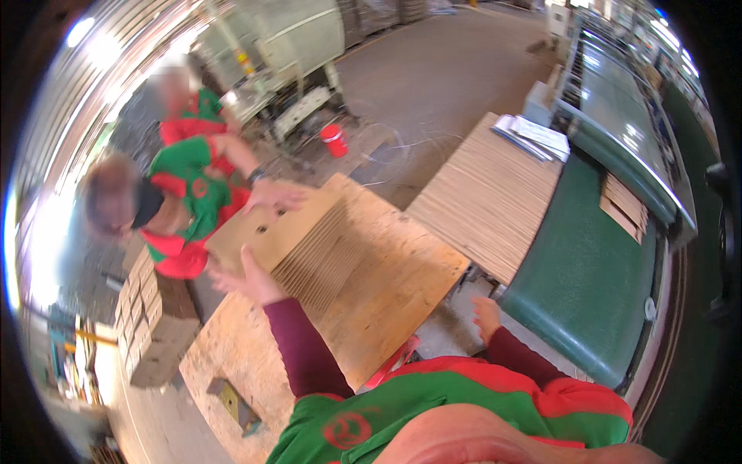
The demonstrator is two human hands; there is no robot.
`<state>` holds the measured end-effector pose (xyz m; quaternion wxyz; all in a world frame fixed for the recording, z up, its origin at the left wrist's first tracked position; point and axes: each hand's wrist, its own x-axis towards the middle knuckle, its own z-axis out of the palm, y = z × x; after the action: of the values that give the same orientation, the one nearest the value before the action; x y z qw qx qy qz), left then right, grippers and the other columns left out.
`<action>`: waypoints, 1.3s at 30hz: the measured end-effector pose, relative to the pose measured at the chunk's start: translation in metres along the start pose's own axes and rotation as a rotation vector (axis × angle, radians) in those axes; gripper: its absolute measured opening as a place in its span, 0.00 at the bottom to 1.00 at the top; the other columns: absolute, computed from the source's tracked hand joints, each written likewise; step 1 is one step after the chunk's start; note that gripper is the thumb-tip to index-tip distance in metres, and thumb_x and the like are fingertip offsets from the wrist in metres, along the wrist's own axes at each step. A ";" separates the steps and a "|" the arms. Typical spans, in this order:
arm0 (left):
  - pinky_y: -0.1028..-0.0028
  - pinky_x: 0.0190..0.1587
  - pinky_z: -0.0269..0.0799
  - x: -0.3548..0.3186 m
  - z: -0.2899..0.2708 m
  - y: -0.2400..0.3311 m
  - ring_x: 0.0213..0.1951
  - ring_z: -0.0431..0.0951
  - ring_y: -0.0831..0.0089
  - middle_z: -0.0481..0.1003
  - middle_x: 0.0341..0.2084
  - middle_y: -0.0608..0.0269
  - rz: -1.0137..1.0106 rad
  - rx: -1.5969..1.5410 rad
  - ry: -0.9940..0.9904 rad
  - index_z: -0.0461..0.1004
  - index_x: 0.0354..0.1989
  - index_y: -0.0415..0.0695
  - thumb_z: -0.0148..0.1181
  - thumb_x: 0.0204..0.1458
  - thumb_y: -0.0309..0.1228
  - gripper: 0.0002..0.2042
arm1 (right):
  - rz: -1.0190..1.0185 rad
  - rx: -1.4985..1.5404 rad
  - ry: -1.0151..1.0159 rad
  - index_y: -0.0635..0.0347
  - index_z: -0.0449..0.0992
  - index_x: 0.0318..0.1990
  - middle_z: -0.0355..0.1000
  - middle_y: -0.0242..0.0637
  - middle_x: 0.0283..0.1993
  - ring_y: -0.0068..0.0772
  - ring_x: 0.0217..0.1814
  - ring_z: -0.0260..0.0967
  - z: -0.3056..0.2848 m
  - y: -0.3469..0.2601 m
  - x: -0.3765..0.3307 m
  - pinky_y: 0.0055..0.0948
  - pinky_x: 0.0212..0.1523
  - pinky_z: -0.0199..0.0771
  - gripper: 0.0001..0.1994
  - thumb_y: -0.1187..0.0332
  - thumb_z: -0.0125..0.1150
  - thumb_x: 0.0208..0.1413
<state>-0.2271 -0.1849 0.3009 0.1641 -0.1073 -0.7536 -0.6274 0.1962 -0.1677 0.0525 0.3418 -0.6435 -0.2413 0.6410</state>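
Observation:
A stack of brown cardboard sheets lies on the wooden table, its layered edges facing me. The top sheet has small dark holes. My left hand rests against the stack's near left corner, thumb raised and fingers spread. A co-worker's hand reaches over the far side of the same stack. My right hand is beyond the table's right edge, near the green conveyor belt. Its fingers are loosely bent, with nothing visible in them.
A long row of cardboard sheets with papers on it adjoins the belt. More cardboard pieces lie on the belt. A metal block-like tool sits at the table's near left. Bundled cardboard, a red bucket and two people are around.

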 end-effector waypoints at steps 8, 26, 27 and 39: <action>0.48 0.65 0.40 -0.323 0.090 -0.037 0.69 0.38 0.49 0.40 0.67 0.43 0.420 0.442 -1.074 0.42 0.68 0.45 0.65 0.42 0.49 0.48 | 0.007 0.287 0.651 0.59 0.75 0.38 0.69 0.31 0.25 0.26 0.26 0.62 -0.238 0.020 0.014 0.29 0.26 0.63 0.14 0.64 0.65 0.44; 0.47 0.66 0.22 -0.595 0.261 -0.037 0.68 0.21 0.45 0.27 0.67 0.40 0.482 1.193 -1.541 0.27 0.68 0.41 0.58 0.27 0.73 0.68 | 0.591 -0.782 0.530 0.48 0.27 0.70 0.15 0.47 0.73 0.56 0.74 0.10 -0.488 -0.033 0.024 0.78 0.58 0.33 0.68 0.29 0.65 0.27; 0.48 0.66 0.22 -0.599 0.259 -0.036 0.68 0.21 0.45 0.27 0.67 0.40 0.493 1.279 -1.565 0.26 0.68 0.42 0.58 0.28 0.73 0.68 | 0.608 -0.801 0.484 0.48 0.25 0.70 0.15 0.48 0.73 0.57 0.74 0.10 -0.490 -0.036 0.026 0.78 0.58 0.34 0.69 0.28 0.65 0.25; 0.47 0.66 0.28 -0.597 0.263 -0.028 0.68 0.30 0.41 0.29 0.68 0.43 0.425 1.227 -1.518 0.30 0.69 0.49 0.48 0.38 0.72 0.57 | 0.607 -0.806 0.523 0.45 0.23 0.69 0.13 0.48 0.72 0.55 0.74 0.08 -0.483 -0.032 0.023 0.78 0.58 0.33 0.76 0.33 0.73 0.15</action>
<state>0.2845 0.0938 0.0057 -0.2253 -0.5090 -0.8175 0.1475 0.6797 -0.1928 0.0349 -0.0821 -0.9009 -0.1787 0.3870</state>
